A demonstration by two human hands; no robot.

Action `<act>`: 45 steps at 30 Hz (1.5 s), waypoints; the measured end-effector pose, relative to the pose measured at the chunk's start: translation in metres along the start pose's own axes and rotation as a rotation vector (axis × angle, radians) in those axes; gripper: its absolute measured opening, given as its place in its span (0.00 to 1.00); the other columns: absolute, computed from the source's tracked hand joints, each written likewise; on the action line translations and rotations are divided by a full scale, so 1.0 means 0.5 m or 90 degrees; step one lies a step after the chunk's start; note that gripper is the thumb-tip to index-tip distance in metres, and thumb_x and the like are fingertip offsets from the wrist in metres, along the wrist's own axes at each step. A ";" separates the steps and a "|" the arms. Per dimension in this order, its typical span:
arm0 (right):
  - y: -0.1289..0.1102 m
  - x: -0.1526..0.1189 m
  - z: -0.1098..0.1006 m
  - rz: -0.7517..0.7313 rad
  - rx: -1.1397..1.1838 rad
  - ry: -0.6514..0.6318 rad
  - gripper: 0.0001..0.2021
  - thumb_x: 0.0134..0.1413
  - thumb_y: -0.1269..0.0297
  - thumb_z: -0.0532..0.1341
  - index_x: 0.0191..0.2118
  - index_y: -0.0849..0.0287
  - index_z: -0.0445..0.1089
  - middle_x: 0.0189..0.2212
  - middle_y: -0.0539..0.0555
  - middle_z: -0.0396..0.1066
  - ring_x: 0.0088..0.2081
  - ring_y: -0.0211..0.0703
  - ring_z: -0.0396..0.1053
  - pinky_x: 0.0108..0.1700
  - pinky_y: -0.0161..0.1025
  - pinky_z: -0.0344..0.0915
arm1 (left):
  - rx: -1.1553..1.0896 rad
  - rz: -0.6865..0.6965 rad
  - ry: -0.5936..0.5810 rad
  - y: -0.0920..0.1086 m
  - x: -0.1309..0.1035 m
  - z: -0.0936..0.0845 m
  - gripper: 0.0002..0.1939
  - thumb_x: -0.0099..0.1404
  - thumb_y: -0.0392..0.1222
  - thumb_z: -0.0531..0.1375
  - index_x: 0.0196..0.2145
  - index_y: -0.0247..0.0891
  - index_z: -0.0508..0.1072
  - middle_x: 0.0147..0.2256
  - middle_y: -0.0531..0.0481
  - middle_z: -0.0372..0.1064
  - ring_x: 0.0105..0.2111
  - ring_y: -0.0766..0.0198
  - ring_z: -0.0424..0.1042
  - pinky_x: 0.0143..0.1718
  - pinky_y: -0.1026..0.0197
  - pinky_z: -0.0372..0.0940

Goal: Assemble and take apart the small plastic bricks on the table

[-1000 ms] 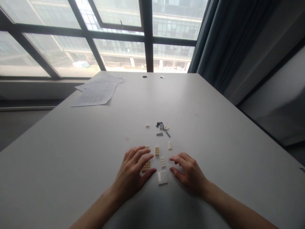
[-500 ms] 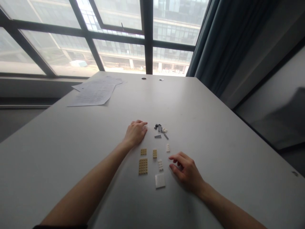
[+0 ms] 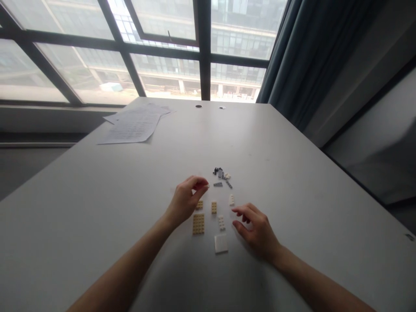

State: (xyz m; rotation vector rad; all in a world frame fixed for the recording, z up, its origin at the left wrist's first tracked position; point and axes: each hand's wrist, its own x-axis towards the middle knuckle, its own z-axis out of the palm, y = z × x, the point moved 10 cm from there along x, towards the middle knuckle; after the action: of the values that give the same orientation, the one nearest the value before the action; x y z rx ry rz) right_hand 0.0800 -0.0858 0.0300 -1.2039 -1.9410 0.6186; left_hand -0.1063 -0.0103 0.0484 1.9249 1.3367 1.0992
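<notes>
My left hand (image 3: 190, 197) pinches a small white piece (image 3: 208, 186) between thumb and fingertips, above a tan plate (image 3: 199, 205) that it partly hides. A larger tan plate (image 3: 198, 224) lies just below, and a narrow tan plate (image 3: 213, 207) to the right. My right hand (image 3: 256, 227) rests with fingers apart and holds nothing, near a white wedge piece (image 3: 232, 199). Left of it are a white studded plate (image 3: 221, 222) and a smooth white square (image 3: 221, 244). Beyond them lie two grey pieces (image 3: 217, 184) (image 3: 229, 184).
A small cluster of black, grey and white pieces (image 3: 220, 173) sits farther up the white table (image 3: 279, 173). Printed papers (image 3: 133, 125) lie at the far left. Two round holes (image 3: 198, 106) are near the far edge, before the windows and a dark curtain (image 3: 292, 65).
My left hand has moved toward me and closed its fingertips on a small white piece. It now partly covers the small tan plate. My right hand has barely moved.
</notes>
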 end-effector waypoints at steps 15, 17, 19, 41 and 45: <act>-0.127 0.023 -0.017 -0.298 -0.075 0.092 0.10 0.57 0.73 0.58 0.44 0.55 0.68 0.34 0.54 0.73 0.36 0.41 0.71 0.39 0.37 0.69 | -0.397 -0.160 -0.244 0.053 -0.095 0.108 0.12 0.59 0.45 0.63 0.32 0.33 0.68 0.27 0.54 0.64 0.28 0.69 0.62 0.31 0.66 0.58; -0.140 0.026 -0.015 -0.332 -0.101 0.093 0.10 0.57 0.73 0.59 0.44 0.56 0.69 0.33 0.54 0.73 0.34 0.40 0.70 0.37 0.36 0.69 | -0.436 -0.175 -0.235 0.045 -0.094 0.106 0.12 0.58 0.45 0.64 0.32 0.33 0.68 0.29 0.53 0.66 0.30 0.68 0.64 0.33 0.65 0.59; -0.151 0.028 -0.011 -0.363 -0.125 0.086 0.11 0.57 0.75 0.59 0.45 0.57 0.68 0.33 0.55 0.73 0.33 0.41 0.70 0.37 0.37 0.68 | -0.459 -0.188 -0.225 0.037 -0.094 0.104 0.12 0.58 0.44 0.64 0.32 0.33 0.70 0.30 0.51 0.68 0.32 0.66 0.66 0.36 0.64 0.60; 0.008 0.106 0.049 -0.053 -0.204 -0.079 0.04 0.55 0.68 0.61 0.34 0.58 0.74 0.36 0.54 0.70 0.41 0.46 0.63 0.47 0.44 0.63 | -0.556 -0.328 0.148 -0.065 -0.074 -0.006 0.15 0.52 0.45 0.66 0.34 0.34 0.72 0.25 0.53 0.67 0.23 0.72 0.62 0.28 0.67 0.59; 0.011 0.105 0.054 -0.053 -0.205 -0.079 0.04 0.56 0.67 0.61 0.35 0.57 0.75 0.37 0.55 0.70 0.42 0.46 0.63 0.47 0.44 0.63 | -0.543 -0.328 0.150 -0.070 -0.074 -0.004 0.14 0.52 0.45 0.66 0.34 0.34 0.72 0.25 0.53 0.67 0.23 0.72 0.62 0.28 0.67 0.58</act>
State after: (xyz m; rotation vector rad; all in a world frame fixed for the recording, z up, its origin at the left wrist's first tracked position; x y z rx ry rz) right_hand 0.0470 -0.0367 0.0282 -1.2937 -2.2453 0.3518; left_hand -0.1314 -0.0326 0.0098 0.8052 1.1091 1.3411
